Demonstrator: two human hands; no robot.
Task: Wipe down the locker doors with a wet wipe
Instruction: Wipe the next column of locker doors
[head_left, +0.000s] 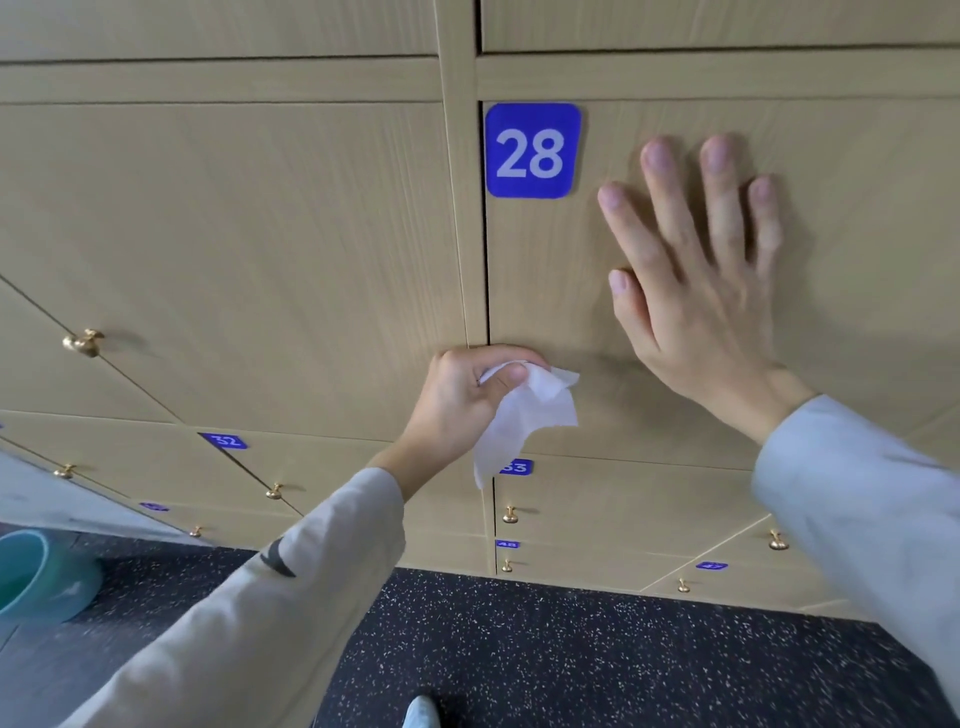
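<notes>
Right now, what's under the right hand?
The right hand lies flat with straight fingers on locker door 28; wood-grain panel shows around it. The patch beneath the palm is covered. The left hand grips the wet wipe.

A single head-worn wide-angle camera looks forward and steeply down, very close to a wall of wooden lockers. The locker door (779, 322) with the blue 28 label (532, 150) fills the upper centre, near enough that the lens bends the door edges outward. Both forearms reach in from the bottom corners, the left hand (462, 400) low centre, the right hand (701, 270) higher. The speckled floor (571, 654) runs along the bottom edge.
</notes>
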